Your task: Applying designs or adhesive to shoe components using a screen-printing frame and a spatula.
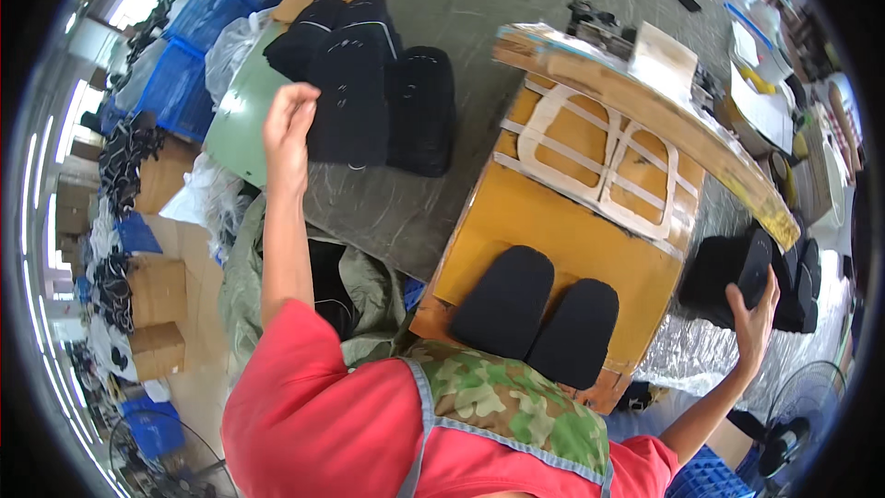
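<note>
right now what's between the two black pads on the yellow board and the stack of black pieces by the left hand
In the head view, bare yellow board and then grey table mat lie between the two pads and the stack by the left hand.

Blue crates (189, 55), floor fan (797, 415)
</note>
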`<action>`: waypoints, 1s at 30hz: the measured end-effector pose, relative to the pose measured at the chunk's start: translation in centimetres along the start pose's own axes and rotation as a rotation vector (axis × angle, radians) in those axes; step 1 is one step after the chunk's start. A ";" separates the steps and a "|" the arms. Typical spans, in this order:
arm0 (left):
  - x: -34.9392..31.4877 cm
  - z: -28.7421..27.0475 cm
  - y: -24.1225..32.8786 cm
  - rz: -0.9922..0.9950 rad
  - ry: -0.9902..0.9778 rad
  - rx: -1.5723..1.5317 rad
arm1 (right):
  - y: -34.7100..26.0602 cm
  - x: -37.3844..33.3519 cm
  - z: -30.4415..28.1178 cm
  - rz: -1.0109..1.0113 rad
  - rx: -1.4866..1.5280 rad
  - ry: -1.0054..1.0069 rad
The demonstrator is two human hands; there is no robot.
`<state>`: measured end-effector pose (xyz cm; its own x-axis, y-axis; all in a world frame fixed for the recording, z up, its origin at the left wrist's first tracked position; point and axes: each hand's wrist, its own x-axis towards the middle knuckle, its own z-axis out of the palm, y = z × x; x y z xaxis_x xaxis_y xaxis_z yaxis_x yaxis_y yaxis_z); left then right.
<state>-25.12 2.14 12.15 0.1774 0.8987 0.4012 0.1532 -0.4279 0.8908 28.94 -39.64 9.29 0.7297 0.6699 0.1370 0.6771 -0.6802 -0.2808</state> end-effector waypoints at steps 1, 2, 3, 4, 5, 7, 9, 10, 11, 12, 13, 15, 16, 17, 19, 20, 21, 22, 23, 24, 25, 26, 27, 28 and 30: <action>1.1 -0.2 -0.2 0.014 -0.048 0.005 | 0.1 0.2 0.3 -0.031 -0.040 -0.013; 2.1 -0.2 -0.8 0.017 -0.092 0.017 | 0.0 0.4 0.4 -0.042 -0.040 -0.009; 3.0 0.2 -1.3 0.020 -0.142 0.029 | -0.3 0.5 0.3 -0.008 -0.033 -0.021; 3.6 0.8 -1.6 0.031 -0.173 0.028 | -0.7 0.4 0.1 0.026 -0.025 -0.033; 4.2 1.3 -2.3 0.065 -0.199 0.056 | -1.4 0.2 0.0 0.023 -0.026 -0.031; 4.9 2.7 -3.5 0.041 -0.265 0.328 | -3.3 -0.7 -0.1 -0.027 -0.157 0.110; 4.2 4.9 -4.0 0.105 -0.297 0.499 | -6.6 -2.7 -0.8 -0.074 -0.254 0.217; 4.2 5.1 -4.6 0.202 -0.269 0.570 | -9.4 -4.2 -2.3 -0.145 -0.064 0.126; 4.0 5.2 -5.1 0.301 -0.239 0.653 | -11.6 -5.5 -2.6 -0.214 0.140 0.031; 3.8 5.3 -4.9 0.299 -0.255 0.652 | -13.0 -6.7 -1.9 -0.273 0.213 -0.121; 3.6 5.4 -4.5 0.311 -0.241 0.736 | -14.3 -7.9 -1.0 -0.331 0.288 -0.274; 3.1 5.2 -4.2 0.315 -0.231 0.839 | -18.3 -9.0 0.4 -0.443 0.162 -0.400; 3.1 5.3 -4.1 0.358 -0.227 0.893 | -18.3 -9.1 1.6 -0.436 0.168 -0.405; 3.0 5.2 -3.9 0.402 -0.220 0.949 | -18.2 -9.6 3.3 -0.456 0.164 -0.446; 2.6 5.7 -3.1 0.333 -0.257 0.930 | -17.9 -10.1 4.6 -0.467 0.159 -0.484; 2.4 5.8 -2.6 0.263 -0.286 0.911 | -17.8 -10.4 4.7 -0.445 0.181 -0.472; 2.0 6.0 -2.2 0.265 -0.298 0.909 | -17.5 -10.8 4.8 -0.418 0.203 -0.462; 1.6 6.2 -1.6 0.387 -0.219 0.933 | -17.5 -11.0 4.9 -0.404 0.204 -0.464; 1.3 6.8 -1.3 0.510 -0.146 0.941 | -17.6 -11.1 5.0 -0.453 0.182 -0.375; 0.9 6.8 -0.8 0.569 -0.146 0.880 | -17.5 -11.4 5.2 -0.498 0.158 -0.295; 0.1 6.9 -0.2 0.541 -0.120 0.827 | -17.7 -11.2 5.6 -0.464 0.150 -0.307; -1.3 7.5 1.3 0.437 -0.160 0.707 | -18.2 -11.0 5.6 -0.485 0.179 -0.279; -2.9 8.3 2.2 0.324 -0.208 0.572 | -18.3 -11.2 5.2 -0.495 0.191 -0.251; -4.7 9.1 2.5 0.273 -0.325 0.429 | -18.3 -11.1 5.2 -0.501 0.226 -0.249; -8.5 11.2 2.9 0.144 -0.590 0.201 | -18.2 -11.1 4.9 -0.564 0.273 -0.209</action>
<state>-15.26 -7.79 8.92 0.7064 0.6511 0.2776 0.2575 -0.6018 0.7560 8.10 -33.24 8.25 0.2180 0.9637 0.1539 0.8815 -0.1268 -0.4548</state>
